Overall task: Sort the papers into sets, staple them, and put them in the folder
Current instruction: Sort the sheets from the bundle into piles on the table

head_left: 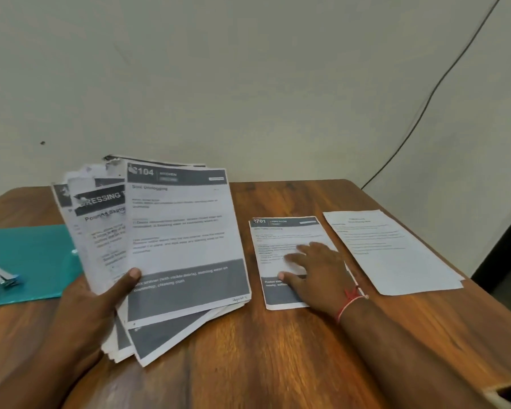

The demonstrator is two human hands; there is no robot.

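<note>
papers, the unsorted stack, are fanned and tilted up in the left hand, thumb clamped over the front sheet, fingers hidden behind. fanned probably so the headers can be read while sorting. right hand is flat with straight fingers, pressing on the 701 pile just right of the held stack; looks like setting or squaring a sheet on that set. plain-text pile lies on the far side of the right hand, apart from the 701 pile, so two sets begun. teal folder lies flat left of the left hand, partly behind the fan, with the stapler resting on it. neither is touched, so stapling is not begun by the look. red thread on the right wrist. tabletop is brown wood grain and meets a plain pale wall. dark cable runs down the wall above the right hand.
</note>
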